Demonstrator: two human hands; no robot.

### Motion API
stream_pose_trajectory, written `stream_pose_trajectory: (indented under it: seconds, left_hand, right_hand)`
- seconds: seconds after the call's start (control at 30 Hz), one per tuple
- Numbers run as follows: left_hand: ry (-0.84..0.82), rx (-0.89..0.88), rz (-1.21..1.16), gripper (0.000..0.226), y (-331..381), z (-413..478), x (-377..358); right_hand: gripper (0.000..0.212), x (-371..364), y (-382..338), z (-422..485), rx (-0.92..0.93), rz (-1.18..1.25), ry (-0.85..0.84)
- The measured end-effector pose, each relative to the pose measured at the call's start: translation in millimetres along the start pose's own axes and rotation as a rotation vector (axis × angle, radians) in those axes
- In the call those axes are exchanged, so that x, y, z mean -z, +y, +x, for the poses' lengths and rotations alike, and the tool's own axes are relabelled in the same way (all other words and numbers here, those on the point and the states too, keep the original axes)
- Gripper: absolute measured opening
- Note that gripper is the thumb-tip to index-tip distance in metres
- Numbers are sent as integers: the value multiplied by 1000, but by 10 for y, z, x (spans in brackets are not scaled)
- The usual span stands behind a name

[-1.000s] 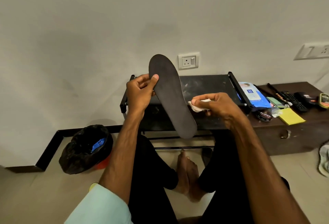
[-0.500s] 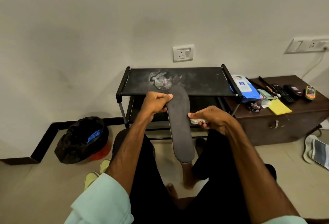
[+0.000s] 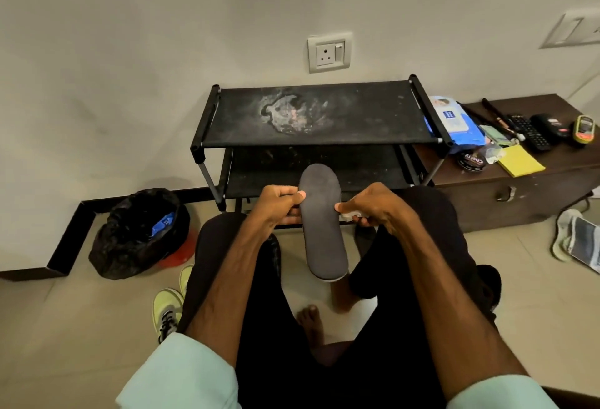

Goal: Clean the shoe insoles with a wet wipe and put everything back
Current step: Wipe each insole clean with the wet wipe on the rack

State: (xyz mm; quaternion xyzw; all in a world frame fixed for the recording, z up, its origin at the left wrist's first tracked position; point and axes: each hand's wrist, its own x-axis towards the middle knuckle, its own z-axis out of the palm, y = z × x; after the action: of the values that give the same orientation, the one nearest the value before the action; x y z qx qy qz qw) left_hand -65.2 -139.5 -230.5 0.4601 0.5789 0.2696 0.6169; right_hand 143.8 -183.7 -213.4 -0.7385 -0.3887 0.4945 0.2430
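A dark grey insole [image 3: 323, 230] hangs lengthwise between my knees, toe end up. My left hand [image 3: 279, 204] pinches its left edge, thumb on the top face. My right hand [image 3: 370, 205] pinches the right edge with the thumb while its fingers curl round a crumpled white wet wipe [image 3: 352, 215], mostly hidden under the palm. A blue pack of wet wipes [image 3: 454, 122] leans against the right end of the black shoe rack [image 3: 318, 116]. Yellow-green shoes [image 3: 168, 308] lie on the floor by my left leg.
A black-lined bin [image 3: 139, 233] stands on the floor at the left. A brown chest [image 3: 535, 187] at the right carries a polish tin [image 3: 471, 159], yellow pad, remote and other small items. Another shoe [image 3: 576, 243] lies at the far right. My bare feet rest on the tiled floor.
The insole has come down from in front of the wall socket to between my knees. My right hand shifted from wiping its face to holding its right edge.
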Motion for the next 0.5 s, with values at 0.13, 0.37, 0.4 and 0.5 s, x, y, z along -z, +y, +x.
stream_pose_trajectory:
  seconds: [0.13,0.37,0.4,0.5]
  left_hand:
    - [-5,90,134,13,-99,108,5]
    - [15,194,324,20,-317,340,-75]
    - [16,220,350,21,-348,360,-97]
    - [40,261,428,21,-470,496,-191]
  right_hand:
    - [32,-41,30,46,48,-52,77]
    - [25,-187,23,207,54,-127,211]
    - [24,-227,45,271,48,-125,206]
    - [20,-363,111,446,-14,-154,190]
